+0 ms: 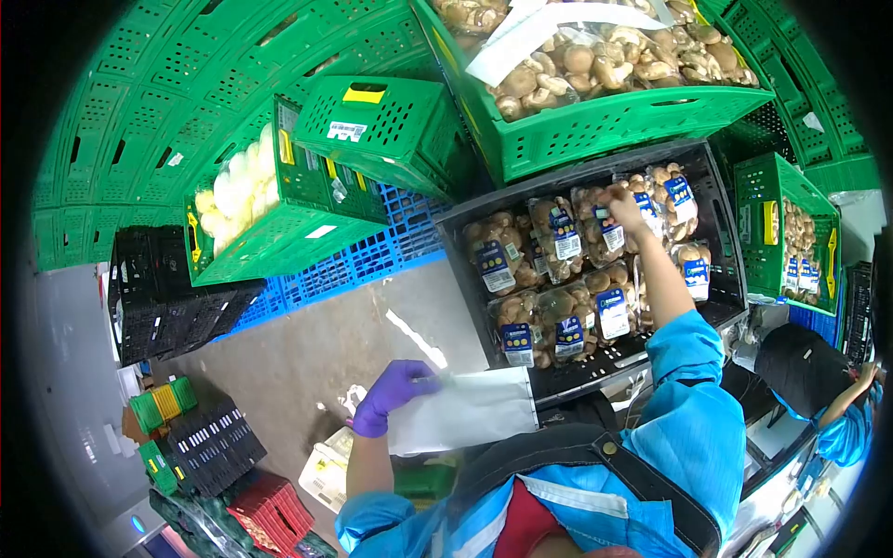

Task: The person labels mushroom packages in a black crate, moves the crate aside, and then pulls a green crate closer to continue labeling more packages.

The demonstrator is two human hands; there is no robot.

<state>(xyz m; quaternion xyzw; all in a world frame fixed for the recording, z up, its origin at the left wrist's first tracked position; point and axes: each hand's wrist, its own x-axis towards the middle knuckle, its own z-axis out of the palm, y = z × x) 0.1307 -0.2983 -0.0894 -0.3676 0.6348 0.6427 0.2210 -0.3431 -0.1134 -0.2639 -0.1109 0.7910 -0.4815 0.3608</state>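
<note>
My left hand (393,395), in a purple glove, is closed on the edge of a whitish sheet or bag (470,409) at the lower middle. My right hand (623,206) is bare and reaches over a black crate (730,223). Its fingers are at a mushroom pack (595,223) in the back row; whether they grip it is hard to tell. Packs of brown mushrooms with blue and white labels stand in two rows in that crate. One front-row pack (611,312) shows its label plainly.
Above the black crate is a large green crate (633,126) of loose mushrooms. Green crates (381,126) and a white-vegetable crate (307,237) stand on blue pallets (353,265). A co-worker (809,372) is at the right. Stacked crates (219,446) sit lower left.
</note>
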